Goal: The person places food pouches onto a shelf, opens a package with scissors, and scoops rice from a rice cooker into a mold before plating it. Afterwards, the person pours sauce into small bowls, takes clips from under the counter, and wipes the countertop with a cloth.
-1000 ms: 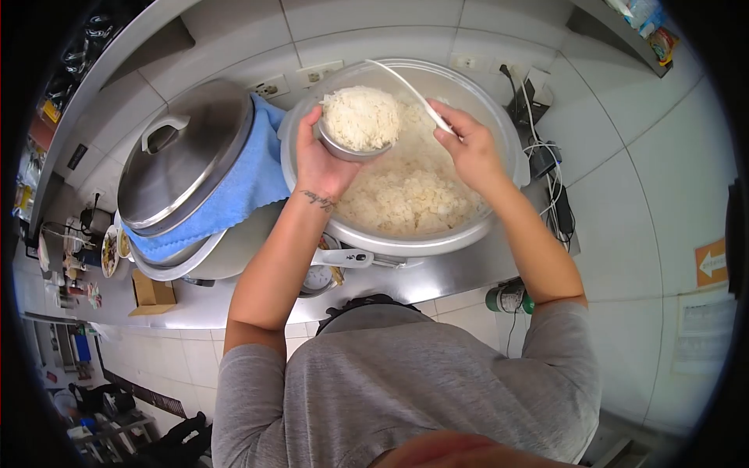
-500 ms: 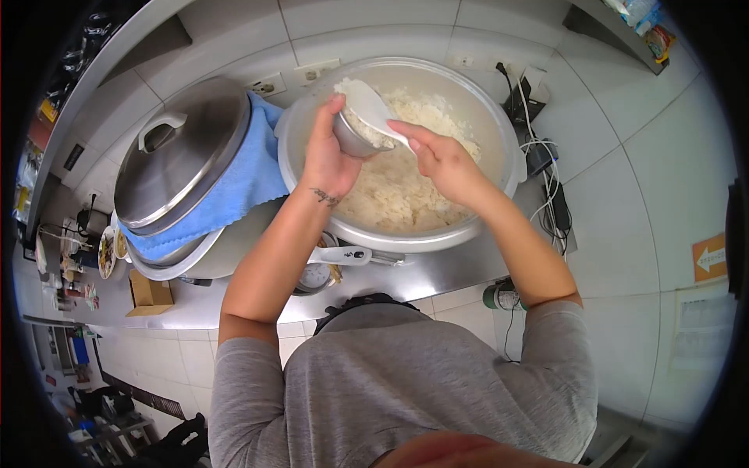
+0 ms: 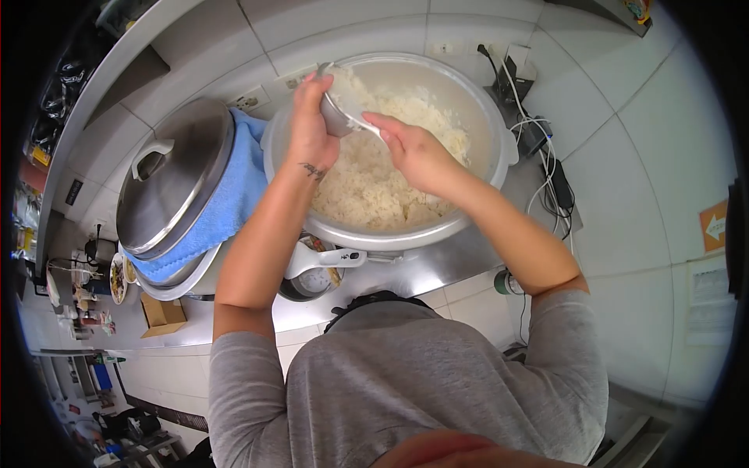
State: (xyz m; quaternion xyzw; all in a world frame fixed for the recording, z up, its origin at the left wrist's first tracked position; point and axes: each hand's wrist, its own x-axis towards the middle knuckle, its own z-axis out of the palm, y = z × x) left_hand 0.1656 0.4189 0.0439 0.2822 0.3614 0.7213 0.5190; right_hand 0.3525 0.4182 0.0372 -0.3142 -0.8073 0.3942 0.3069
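at the left, the steel lid (image 3: 175, 183) sits over a blue towel (image 3: 238, 187), my left forearm near it; an elbow swung outward might drag the cloth and, i'd judge, set the lid sliding. my left hand (image 3: 310, 129) is curled round the metal bowl (image 3: 335, 121), out over the far left of the big pot (image 3: 406, 239). the bowl is tipped, so a further roll of my wrist to the left could drop rice outside the rim. across its mouth lies the white paddle (image 3: 355, 113), its handle gripped in my right hand (image 3: 417, 152), fingers narrow. pressing too hard could shove the bowl from my grip or mash what's in it; how full it is, i can't tell. below, the rice (image 3: 382, 191) would catch most stray grains. far right, cables (image 3: 550, 168) run beside the pot; a wide flick might land wet grains there.
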